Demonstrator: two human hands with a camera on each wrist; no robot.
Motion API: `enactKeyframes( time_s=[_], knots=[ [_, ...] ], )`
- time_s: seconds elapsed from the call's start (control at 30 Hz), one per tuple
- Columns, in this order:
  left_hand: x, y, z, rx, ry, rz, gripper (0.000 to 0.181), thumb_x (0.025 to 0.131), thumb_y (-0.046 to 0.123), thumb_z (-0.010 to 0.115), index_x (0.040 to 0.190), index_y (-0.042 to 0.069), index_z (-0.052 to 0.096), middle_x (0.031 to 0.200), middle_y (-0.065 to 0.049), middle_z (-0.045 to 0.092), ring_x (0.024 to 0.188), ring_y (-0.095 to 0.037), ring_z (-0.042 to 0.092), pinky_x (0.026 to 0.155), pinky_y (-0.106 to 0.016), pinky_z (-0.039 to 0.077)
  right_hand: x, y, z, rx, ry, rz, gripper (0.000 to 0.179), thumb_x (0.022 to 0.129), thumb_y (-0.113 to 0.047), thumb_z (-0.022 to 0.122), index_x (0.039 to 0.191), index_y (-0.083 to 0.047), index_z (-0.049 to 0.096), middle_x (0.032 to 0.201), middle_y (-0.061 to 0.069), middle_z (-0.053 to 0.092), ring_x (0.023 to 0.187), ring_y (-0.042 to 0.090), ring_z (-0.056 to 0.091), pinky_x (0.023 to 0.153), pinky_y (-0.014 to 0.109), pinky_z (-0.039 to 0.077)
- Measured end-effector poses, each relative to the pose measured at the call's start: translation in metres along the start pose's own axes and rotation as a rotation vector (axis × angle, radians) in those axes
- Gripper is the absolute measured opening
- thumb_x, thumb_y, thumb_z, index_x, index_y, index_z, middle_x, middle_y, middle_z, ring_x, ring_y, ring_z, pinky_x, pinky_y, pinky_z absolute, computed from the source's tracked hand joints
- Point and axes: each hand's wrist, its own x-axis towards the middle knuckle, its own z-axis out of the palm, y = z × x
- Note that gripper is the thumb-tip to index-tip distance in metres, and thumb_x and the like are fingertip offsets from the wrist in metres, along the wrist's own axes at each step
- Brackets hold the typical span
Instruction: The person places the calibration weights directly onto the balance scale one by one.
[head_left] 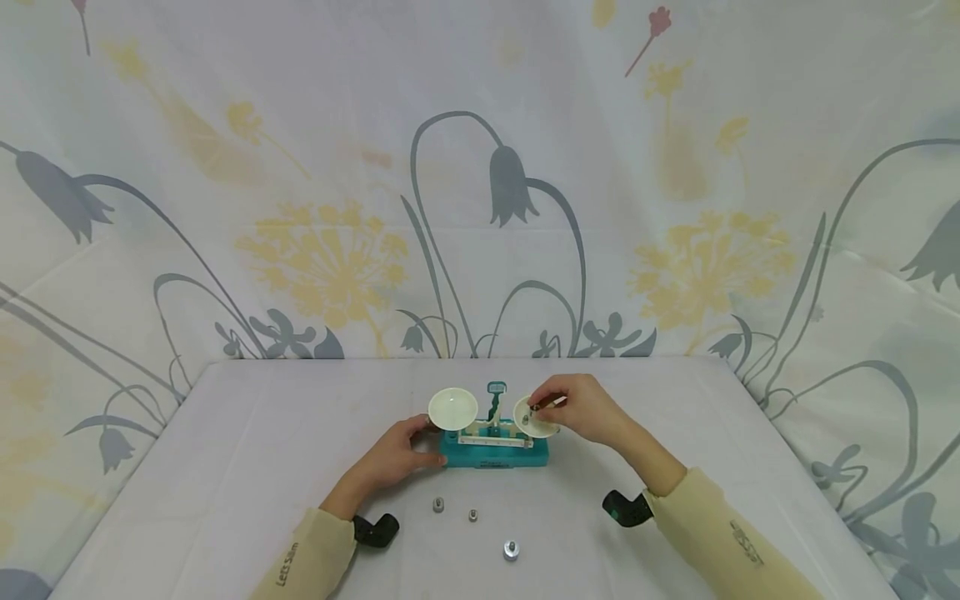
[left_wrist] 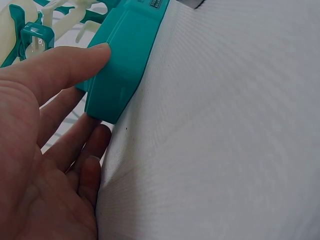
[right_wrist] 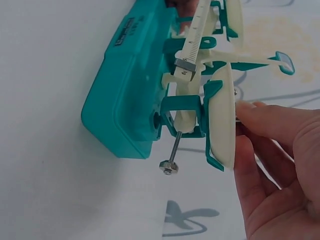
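Note:
A teal balance scale (head_left: 493, 454) with two cream pans stands on the white-covered table. My left hand (head_left: 401, 454) grips the left end of its base, thumb on the front face and fingers behind, beside the left pan (head_left: 453, 410). Over the right pan (head_left: 542, 428), my right hand (head_left: 581, 408) pinches a small metal weight (head_left: 535, 408) between thumb and fingers. Another small weight (head_left: 526, 420) sits in that pan. In the right wrist view, the pan (right_wrist: 222, 120) hides most of what the fingertips hold. The ruled beam (right_wrist: 195, 42) carries a grey slider (right_wrist: 185, 65).
Three metal weights stand on the table in front of the scale: one grey (head_left: 438, 504), one smaller (head_left: 473, 516), and a larger silver one (head_left: 511, 550) nearest me. Behind the table hangs a flower-printed cloth (head_left: 480, 250). Black wrist cameras (head_left: 377, 530) sit at both cuffs.

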Motion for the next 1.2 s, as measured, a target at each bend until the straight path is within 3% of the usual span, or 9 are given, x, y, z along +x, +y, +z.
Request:
enactKeyframes(
  time_s=[0.5,1.2],
  knots=[
    [0.0009,-0.0024,-0.0008,0.0,-0.01,0.013,0.056,0.082,0.014,0.081,0.132,0.002,0.058,0.134,-0.012,0.059,0.134,-0.037,0.045,0.113,-0.055,0.031,0.0025,-0.0017,0.005,-0.021,-0.027,0.035,0.014,0.086,0.0,0.074,0.098,-0.008,0.075,0.096,0.0,0.07,0.088,0.016,0.064,0.079,0.032,0.058],
    [0.0003,0.0026,-0.0001,0.004,-0.001,-0.023,0.059,0.082,0.015,0.081,0.134,0.002,0.057,0.137,-0.013,0.057,0.135,-0.037,0.044,0.114,-0.054,0.032,-0.0027,-0.006,0.0012,0.002,0.033,-0.014,0.013,0.087,-0.001,0.073,0.099,-0.006,0.075,0.098,0.002,0.071,0.09,0.019,0.067,0.078,0.027,0.058]
  ],
)
